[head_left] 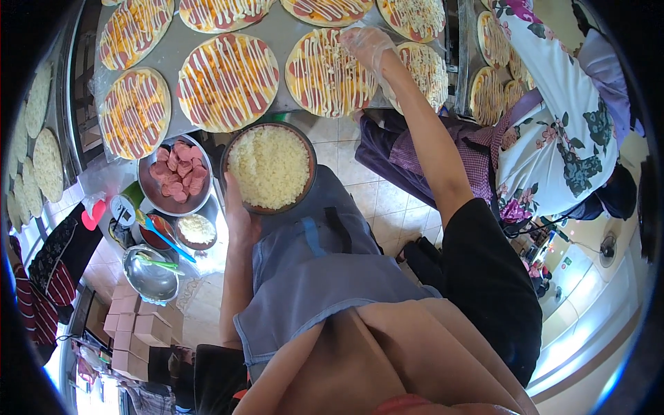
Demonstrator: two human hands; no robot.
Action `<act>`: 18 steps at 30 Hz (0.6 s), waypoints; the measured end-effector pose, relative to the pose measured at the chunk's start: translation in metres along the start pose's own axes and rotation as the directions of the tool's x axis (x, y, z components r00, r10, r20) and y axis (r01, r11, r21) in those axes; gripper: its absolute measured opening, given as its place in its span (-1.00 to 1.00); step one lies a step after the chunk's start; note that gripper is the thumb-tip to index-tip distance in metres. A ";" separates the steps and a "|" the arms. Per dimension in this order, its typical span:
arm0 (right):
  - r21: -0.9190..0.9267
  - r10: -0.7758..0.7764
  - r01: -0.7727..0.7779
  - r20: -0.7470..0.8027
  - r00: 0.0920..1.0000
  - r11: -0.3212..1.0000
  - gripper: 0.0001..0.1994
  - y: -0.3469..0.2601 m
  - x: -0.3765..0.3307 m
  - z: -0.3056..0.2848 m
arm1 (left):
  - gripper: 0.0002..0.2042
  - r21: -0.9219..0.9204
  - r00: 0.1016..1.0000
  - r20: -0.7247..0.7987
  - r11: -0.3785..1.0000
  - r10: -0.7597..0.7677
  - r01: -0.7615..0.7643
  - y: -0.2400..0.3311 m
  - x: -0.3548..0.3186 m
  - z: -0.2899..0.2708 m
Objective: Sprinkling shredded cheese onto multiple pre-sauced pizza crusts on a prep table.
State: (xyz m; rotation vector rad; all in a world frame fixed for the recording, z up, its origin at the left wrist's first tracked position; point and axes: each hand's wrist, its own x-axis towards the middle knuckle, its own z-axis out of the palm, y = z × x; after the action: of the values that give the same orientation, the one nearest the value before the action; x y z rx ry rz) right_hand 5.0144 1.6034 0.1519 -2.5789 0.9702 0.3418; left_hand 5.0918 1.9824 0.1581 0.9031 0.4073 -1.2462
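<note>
A: Where to look first?

B: At the left hand (242, 214): curled against the near left side of the dark bowl (313, 174), thumb along the rim, just below the tray (277, 24). Best to hold level and close, with so many white crumbs (268, 166) inside.

A: And the right hand (370, 48)?

B: Gloved in clear plastic, above the upper right of a striped pizza (321, 83). Fingers apparently bunched; impossible to tell whether around any crumbs.

A: How best to scatter?

B: Probably low and loose, in small pinches, from the crumbed upper right toward the barer left. Match the cover on the neighbouring pizza (423, 77), edges included. Avoid brushing the stripes, likely smeary under loose plastic.
</note>
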 end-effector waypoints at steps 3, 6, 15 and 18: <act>-0.307 -0.200 0.173 -0.058 0.978 0.936 -0.71 -0.011 0.009 0.006 | -0.45 0.010 1.000 -0.007 1.000 0.016 -0.016 -0.003 -0.002 -0.002; -0.311 -0.209 0.212 0.043 0.977 0.927 -0.72 -0.027 0.008 0.012 | -0.45 0.021 1.000 -0.010 1.000 0.020 -0.019 -0.005 -0.003 -0.008; -0.250 -0.165 0.214 0.200 0.966 0.944 -0.81 -0.065 -0.009 0.038 | -0.44 0.019 0.999 -0.046 1.000 0.007 -0.006 -0.011 -0.002 -0.016; -0.220 -0.149 0.170 0.108 0.983 0.961 -0.84 -0.072 -0.027 0.032 | -0.44 0.014 1.000 -0.012 1.000 0.018 -0.018 -0.015 0.003 -0.016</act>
State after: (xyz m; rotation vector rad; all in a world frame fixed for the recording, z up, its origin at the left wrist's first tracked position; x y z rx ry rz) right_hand 5.0397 1.6822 0.1502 -2.7982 0.7221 0.5492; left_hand 5.0818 1.9919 0.1410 0.9243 0.3998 -1.2284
